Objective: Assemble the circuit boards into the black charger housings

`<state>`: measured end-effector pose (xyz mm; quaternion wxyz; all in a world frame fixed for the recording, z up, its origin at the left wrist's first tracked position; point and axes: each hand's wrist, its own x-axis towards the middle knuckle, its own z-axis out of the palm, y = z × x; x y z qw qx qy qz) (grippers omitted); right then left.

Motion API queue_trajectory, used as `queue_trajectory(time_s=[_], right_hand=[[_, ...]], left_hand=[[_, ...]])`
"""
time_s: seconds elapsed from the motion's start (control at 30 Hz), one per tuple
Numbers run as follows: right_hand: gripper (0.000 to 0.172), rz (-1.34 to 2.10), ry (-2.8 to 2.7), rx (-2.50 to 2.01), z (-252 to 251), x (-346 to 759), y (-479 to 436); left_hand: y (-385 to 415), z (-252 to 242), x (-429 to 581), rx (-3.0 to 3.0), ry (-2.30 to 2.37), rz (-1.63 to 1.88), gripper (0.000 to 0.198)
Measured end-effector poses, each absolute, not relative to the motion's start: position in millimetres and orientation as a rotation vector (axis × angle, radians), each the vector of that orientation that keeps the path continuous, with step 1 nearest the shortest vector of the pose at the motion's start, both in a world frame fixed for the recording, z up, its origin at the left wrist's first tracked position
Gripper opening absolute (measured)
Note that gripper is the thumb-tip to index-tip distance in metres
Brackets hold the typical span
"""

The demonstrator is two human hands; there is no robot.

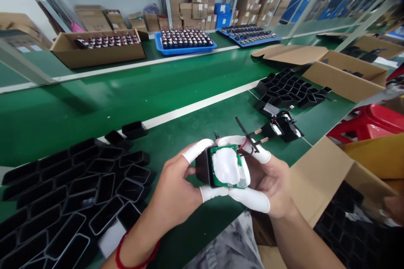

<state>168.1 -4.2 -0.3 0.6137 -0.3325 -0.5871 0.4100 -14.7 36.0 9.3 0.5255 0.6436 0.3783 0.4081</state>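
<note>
Between my two hands, a black plastic case (203, 168) meets a green circuit board (216, 179) with a white pad (225, 166) on its face. My left hand (173, 185), in white finger cots, is closed around the case. On the other side, my right hand (274, 180), also in white finger cots, grips the board assembly at its edges. Red and black wires with dark strips (244, 130) stick up by the right fingers. The board sits at the case's mouth; how deep it goes in is hidden.
Several black cases (75, 180) cover the bench at left, more (287, 88) at back right. Wired units (282, 126) lie nearby. A carton (334, 176) stands at right by a red stool (372, 122) and another person's hand (394, 210). Blue trays (186, 48) line the shelf.
</note>
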Motion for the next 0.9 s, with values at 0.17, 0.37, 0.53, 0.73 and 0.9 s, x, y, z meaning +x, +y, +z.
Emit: queue_trajectory(time_s=[0.17, 0.37, 0.53, 0.73, 0.9], right_hand=[[0.074, 0.911, -1.426, -0.718, -1, 169, 0], [0.073, 0.858, -1.492, -0.743, -7, 172, -1], [0.074, 0.819, -1.492, -0.785, -7, 171, -1], [0.077, 0.823, -1.517, -0.749, -5, 170, 1], [0.077, 0.815, -1.531, -0.762, -5, 171, 0]], left_hand=[[39, 8, -17, 1.573, 0.958, 0.987, 0.065], [41, 1, -17, 1.57, 0.88, 1.008, 0.064], [41, -1, -18, 1.584, 0.876, 0.985, 0.064], [40, 0, -18, 1.635, 0.935, 0.924, 0.062], [39, -3, -18, 1.623, 0.924, 0.922, 0.063]])
